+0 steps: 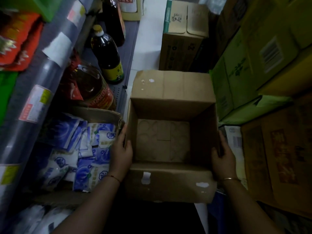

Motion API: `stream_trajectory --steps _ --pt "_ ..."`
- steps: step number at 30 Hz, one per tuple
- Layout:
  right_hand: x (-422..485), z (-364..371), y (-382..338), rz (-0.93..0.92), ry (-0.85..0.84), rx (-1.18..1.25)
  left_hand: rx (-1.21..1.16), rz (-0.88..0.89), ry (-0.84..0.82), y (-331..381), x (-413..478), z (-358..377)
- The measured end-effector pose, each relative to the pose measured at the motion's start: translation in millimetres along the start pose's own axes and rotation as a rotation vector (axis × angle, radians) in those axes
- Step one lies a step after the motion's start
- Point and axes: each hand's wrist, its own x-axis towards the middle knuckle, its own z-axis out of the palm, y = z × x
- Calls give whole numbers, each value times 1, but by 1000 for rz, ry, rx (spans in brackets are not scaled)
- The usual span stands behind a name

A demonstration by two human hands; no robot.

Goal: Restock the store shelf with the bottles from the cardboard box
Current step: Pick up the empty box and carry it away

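Brown corrugated walls of the open cardboard box (172,181) fill the centre of my view, flaps folded outward. I see only round imprints on its floor; no bottles are inside. My left hand (121,153) is clamped on the left wall, thumb hooked over the rim and fingers outside. My right hand (223,155) is clamped on the right wall in the same manner, with a thin bangle (230,179) at the wrist. On the store shelf (125,53) to my left, a dark bottle with a yellow cap (105,53) stands upright; a large amber oil jug (91,86) sits just beside it, nearer to me. Blue-and-white packets (81,149) lie heaped in a tray touching the box's left side. Stacked cartons (182,36), possibly sealed, stand beyond the box.
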Motion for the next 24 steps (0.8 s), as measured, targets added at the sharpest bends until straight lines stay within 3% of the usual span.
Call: stream_trajectory --steps 17,24 --pt "24 -125 -302 -35 43 43 58 175 111 286 17 -157" --pt "58 -145 -389 -66 95 70 66 223 134 374 56 -198"
